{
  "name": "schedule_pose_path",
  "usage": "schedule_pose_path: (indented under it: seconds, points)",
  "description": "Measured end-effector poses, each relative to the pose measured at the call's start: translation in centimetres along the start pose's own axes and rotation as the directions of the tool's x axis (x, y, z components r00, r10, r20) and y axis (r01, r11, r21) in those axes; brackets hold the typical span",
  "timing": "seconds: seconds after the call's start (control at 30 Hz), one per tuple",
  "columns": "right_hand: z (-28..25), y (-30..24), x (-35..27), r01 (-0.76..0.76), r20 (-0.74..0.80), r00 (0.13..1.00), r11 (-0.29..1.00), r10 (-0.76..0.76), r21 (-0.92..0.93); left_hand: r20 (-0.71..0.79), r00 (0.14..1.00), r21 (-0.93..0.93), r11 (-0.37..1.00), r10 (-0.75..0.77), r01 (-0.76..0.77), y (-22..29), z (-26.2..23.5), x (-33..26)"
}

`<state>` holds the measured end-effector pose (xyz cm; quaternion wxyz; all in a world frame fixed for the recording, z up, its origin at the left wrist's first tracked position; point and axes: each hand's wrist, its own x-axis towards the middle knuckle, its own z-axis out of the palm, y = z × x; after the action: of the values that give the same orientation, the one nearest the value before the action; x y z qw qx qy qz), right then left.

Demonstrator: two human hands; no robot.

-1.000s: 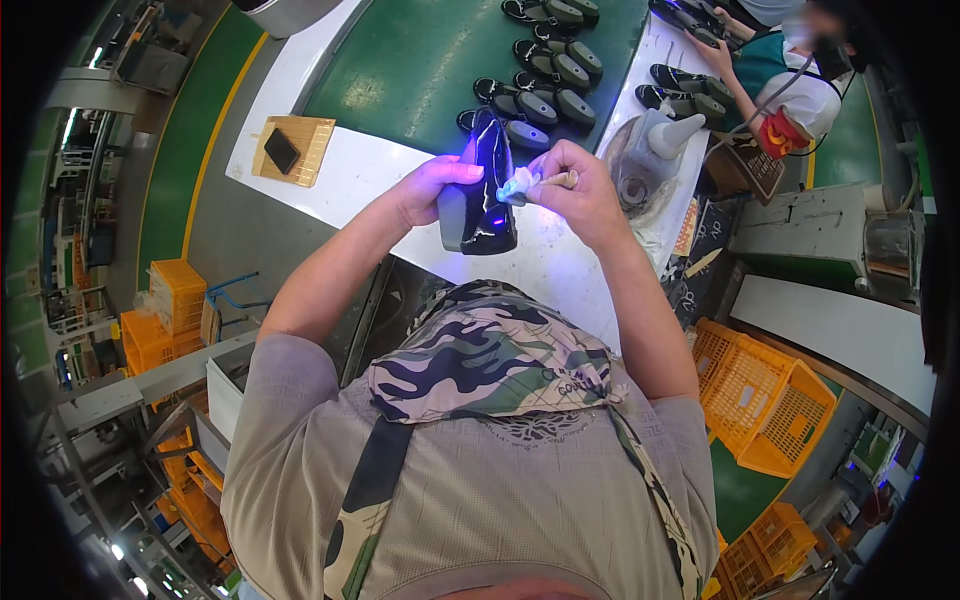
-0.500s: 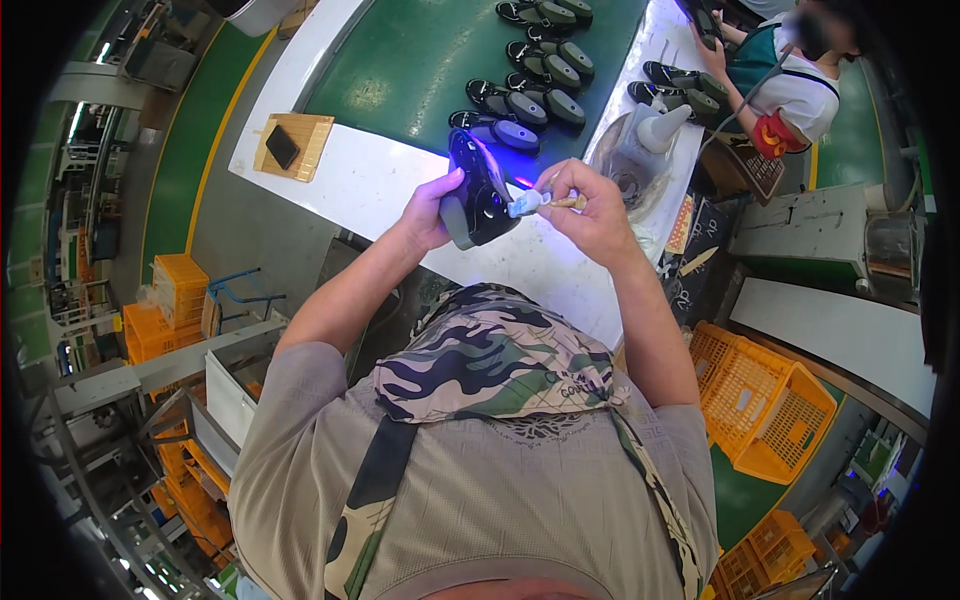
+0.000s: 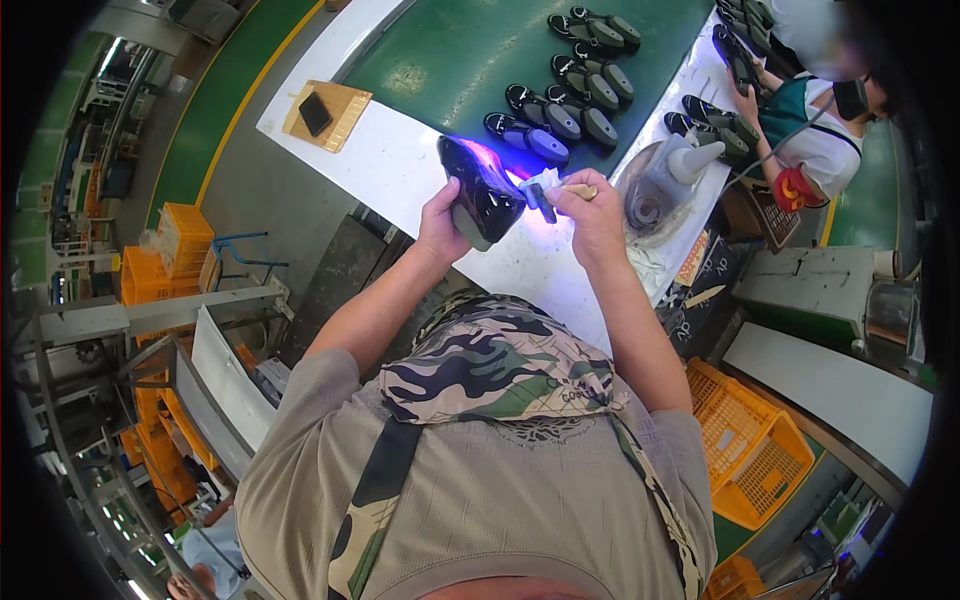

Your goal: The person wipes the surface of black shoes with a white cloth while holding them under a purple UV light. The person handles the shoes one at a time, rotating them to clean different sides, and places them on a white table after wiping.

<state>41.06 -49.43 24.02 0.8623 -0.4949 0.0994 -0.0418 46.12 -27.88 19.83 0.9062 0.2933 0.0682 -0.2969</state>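
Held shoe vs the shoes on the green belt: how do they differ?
The held shoe is lifted and tilted in the left hand; the belt shoes lie flat in pairs. The held shoe is lit purple where the right hand works it; the belt shoes are unlit. Both are dark.

Left hand [image 3: 440,222] grips black shoe [image 3: 480,190]; right hand [image 3: 592,215] holds brush [image 3: 545,190] against it

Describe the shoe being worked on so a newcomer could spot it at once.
Start at the green conveyor belt with its pairs of dark shoes, then come down to the white bench edge. The glossy black shoe is the only one lifted, gripped in the left hand and lit by violet light.
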Motion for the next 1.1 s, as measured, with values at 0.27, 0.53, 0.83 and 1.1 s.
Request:
schedule_pose_path:
  seconds: [0.27,0.53,0.83,1.1]
  points:
    - [2.6,2.6,-0.3,-0.123,-0.134,0.984,0.992,0.117,-0.038,0.025,0.929,0.330,0.874,0.368,-0.355,3.7,-1.8,-2.5]
    - [7.8,7.0,1.1,-0.180,-0.061,0.983,0.980,0.176,-0.082,0.101,0.760,0.642,0.541,0.642,-0.543,8.3,-3.9,-6.2]
    - [14.0,7.1,3.4,-0.232,0.066,0.972,0.969,0.227,0.083,0.018,0.694,0.685,0.497,0.720,-0.533,13.9,-6.0,-10.7]
    - [9.3,10.2,4.2,-0.520,0.204,0.846,0.846,0.492,0.115,-0.233,0.432,0.774,0.435,0.871,-0.460,21.0,-11.0,-17.2]
